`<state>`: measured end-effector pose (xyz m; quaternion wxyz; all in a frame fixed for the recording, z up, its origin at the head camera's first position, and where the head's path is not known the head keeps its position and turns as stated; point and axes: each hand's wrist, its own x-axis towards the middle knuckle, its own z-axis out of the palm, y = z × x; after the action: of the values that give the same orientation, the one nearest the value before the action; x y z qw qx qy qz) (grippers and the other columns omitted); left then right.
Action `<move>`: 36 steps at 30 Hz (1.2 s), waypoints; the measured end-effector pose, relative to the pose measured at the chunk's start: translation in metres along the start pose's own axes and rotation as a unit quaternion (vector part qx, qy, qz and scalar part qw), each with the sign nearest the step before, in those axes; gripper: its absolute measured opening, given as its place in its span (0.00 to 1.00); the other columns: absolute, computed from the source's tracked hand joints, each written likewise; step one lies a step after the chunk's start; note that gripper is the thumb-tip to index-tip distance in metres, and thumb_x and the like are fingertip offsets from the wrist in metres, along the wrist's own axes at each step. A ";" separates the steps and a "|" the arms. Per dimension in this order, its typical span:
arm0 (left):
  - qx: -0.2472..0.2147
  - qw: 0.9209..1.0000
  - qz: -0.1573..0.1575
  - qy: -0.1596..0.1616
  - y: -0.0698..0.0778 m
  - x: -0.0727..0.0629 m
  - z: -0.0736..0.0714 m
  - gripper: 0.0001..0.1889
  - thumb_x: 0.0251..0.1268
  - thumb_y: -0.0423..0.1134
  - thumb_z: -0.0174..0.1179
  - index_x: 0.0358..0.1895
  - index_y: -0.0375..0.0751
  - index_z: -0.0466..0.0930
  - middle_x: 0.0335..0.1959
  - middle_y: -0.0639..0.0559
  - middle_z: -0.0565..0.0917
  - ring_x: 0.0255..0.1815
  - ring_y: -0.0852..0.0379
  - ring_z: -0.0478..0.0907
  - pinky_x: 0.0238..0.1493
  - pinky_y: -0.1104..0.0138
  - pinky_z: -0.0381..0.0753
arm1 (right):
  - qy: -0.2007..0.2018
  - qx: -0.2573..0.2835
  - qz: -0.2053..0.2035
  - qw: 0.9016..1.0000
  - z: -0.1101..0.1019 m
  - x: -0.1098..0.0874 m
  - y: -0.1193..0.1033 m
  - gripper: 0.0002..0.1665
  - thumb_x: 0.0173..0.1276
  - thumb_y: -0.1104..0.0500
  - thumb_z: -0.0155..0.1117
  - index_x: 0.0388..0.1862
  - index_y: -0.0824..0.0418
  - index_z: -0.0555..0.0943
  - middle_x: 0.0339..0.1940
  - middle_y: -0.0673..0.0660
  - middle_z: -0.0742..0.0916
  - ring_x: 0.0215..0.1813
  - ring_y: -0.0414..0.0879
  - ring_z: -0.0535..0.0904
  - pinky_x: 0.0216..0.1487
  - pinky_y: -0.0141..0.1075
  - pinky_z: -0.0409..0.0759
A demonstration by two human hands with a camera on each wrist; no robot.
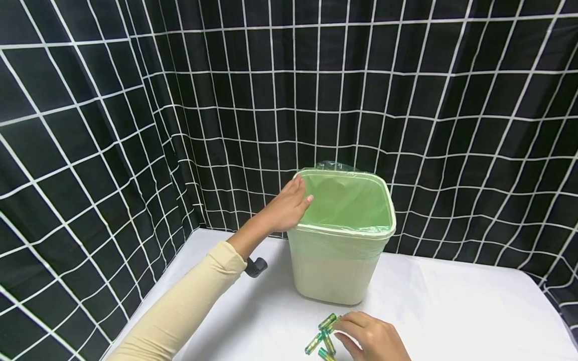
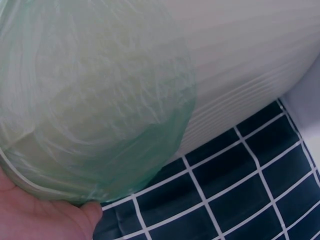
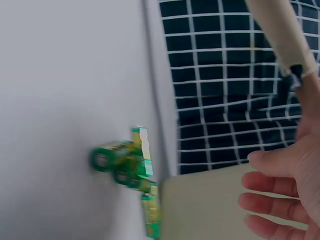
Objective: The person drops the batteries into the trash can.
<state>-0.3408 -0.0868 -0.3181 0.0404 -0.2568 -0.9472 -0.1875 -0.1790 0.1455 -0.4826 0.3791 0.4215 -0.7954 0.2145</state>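
Black cloth (image 1: 361,90) with a white grid hangs behind and to the left of a counter (image 1: 438,301) covered in white. Upright near the back of the counter stands an off-white waste bin (image 1: 331,278), lined with a translucent green plastic bag (image 1: 345,200) that folds over the rim. From the left wrist, the loose edge of the bag shows partway down the ribbed side of the bin, and a thin pale band runs round the rim.

At the left side of the rim lies the left hand (image 1: 286,206), its grip spread, fingers straight and pointing toward the back, thumb held apart over the opening. A cream sleeve (image 1: 194,296) covers that forearm, and a dark device (image 1: 256,267) sits at the wrist.

On the counter, in front of the bin, green-and-gold cylindrical batteries (image 1: 328,342) lie in a loose cluster at different angles, some touching; five show from the head. Just beside them is the right hand (image 1: 375,337), its grip loosely bent, with thumb and fingertips parted. Seen from the right wrist, a gap separates these fingers from the batteries, which look blurred there.
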 end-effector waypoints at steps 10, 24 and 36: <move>-0.005 1.000 0.000 0.000 0.000 0.001 0.001 0.35 0.86 0.52 0.28 0.80 0.26 0.41 0.83 0.35 0.37 0.84 0.47 0.31 0.81 0.60 0.34 | -0.147 0.032 0.067 0.986 0.011 -0.025 -0.013 0.10 0.51 0.60 0.80 0.32 0.51 0.88 0.29 0.39 0.84 0.32 0.27 0.78 0.29 0.19 0.75; -0.006 1.000 0.002 0.002 0.000 0.001 0.001 0.35 0.86 0.52 0.28 0.80 0.26 0.41 0.83 0.35 0.38 0.84 0.47 0.31 0.81 0.59 0.35 | -0.342 0.092 0.159 0.922 0.017 -0.029 -0.021 0.25 0.71 0.30 0.59 0.31 0.45 0.88 0.24 0.31 0.76 0.27 0.23 0.70 0.24 0.23 0.73; -0.007 1.000 0.002 0.004 0.001 0.000 0.001 0.35 0.86 0.51 0.29 0.79 0.25 0.41 0.83 0.35 0.38 0.84 0.46 0.32 0.81 0.60 0.34 | -0.387 0.091 0.119 0.910 0.028 -0.038 -0.017 0.18 0.72 0.37 0.62 0.36 0.46 0.89 0.24 0.32 0.78 0.25 0.24 0.67 0.22 0.22 0.68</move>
<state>-0.3407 -0.0857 -0.3184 0.0427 -0.2579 -0.9453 -0.1953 -0.1635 0.1371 -0.5292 -0.0270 0.4064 -0.9011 0.1490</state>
